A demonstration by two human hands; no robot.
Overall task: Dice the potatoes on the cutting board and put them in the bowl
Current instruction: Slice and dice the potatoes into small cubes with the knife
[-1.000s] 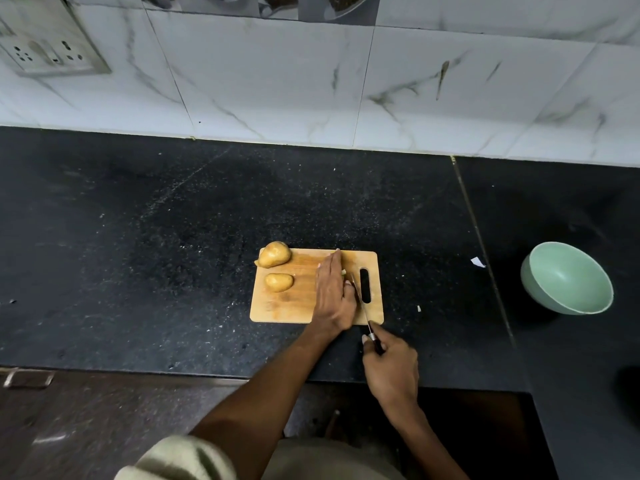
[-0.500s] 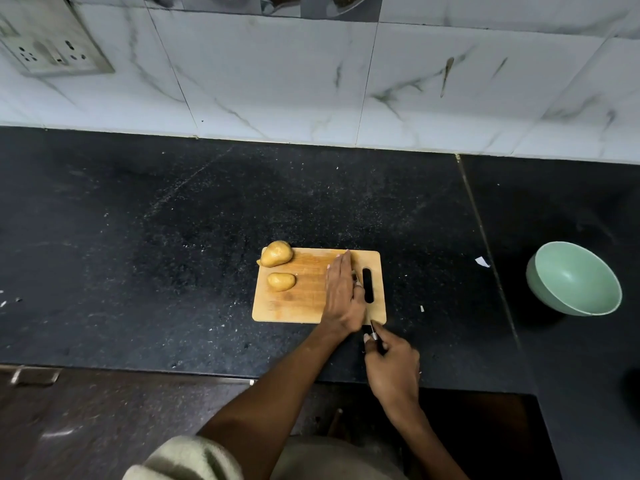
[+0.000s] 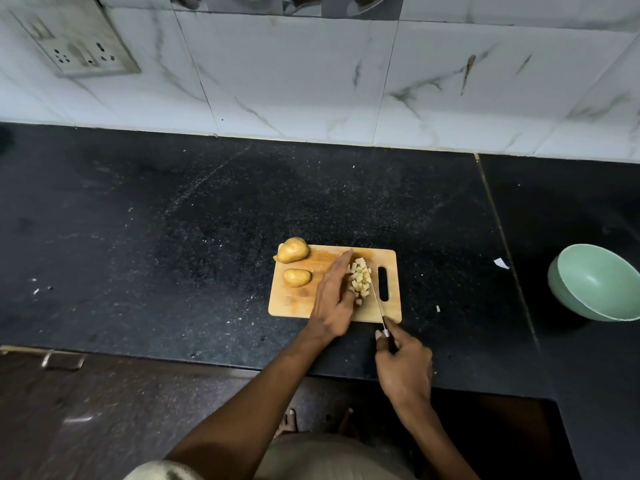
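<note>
The pale green bowl [image 3: 596, 283] — round, smooth, matte — sits at the right on the speckled black stone counter [image 3: 173, 237], well apart from the board, with nothing visible inside. On the rectangular wooden cutting board [image 3: 298, 303] with its slotted handle lie two whole potatoes [image 3: 292, 250] and a heap of pale potato cubes [image 3: 360, 280]. The left hand [image 3: 334, 296], fingers straight, rests against the cubes; the right hand [image 3: 403, 365] grips the knife [image 3: 378, 303] — blade just beside them.

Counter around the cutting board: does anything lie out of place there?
Yes. Small pale scraps lie on the black counter between the cutting board and green bowl, off the board. Nothing else stands out.
</note>
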